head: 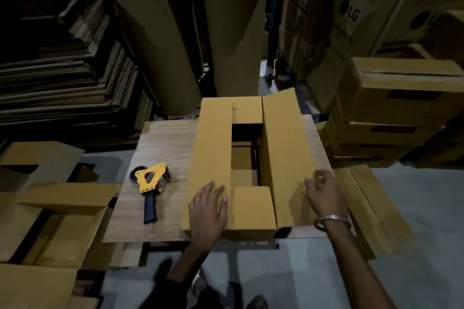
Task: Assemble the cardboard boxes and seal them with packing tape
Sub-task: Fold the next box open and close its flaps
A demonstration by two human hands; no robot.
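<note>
We have the cardboard box standing at frame centre on a thin wood-grain board that serves as the work surface. Its two short end flaps are already folded inward, one at the far end and one at the near end, leaving a dark rectangular opening between them. The two long flaps are not yet closed.

Our left hand lies flat on the left long flap, fingers straight and spread, gripping nothing; we judge this pressure holds the flap down over the end flaps so it cannot spring back. Our right hand, at lower right of centre, sits at the near outer edge of the right long flap with fingers loosely curled. Motion blur prevents us from telling whether they actually pinch the edge. That flap still angles outward, so we judge it is the next one to fold in.

The tape dispenser lies on the board just left of the box, well within reach for sealing the centre seam. It has a yellow frame, a black pistol handle and a dark roll.

The box is smooth matte corrugated board with crisp scored folds. Flattened blanks are stacked at upper left; sealed boxes stand at right.
</note>
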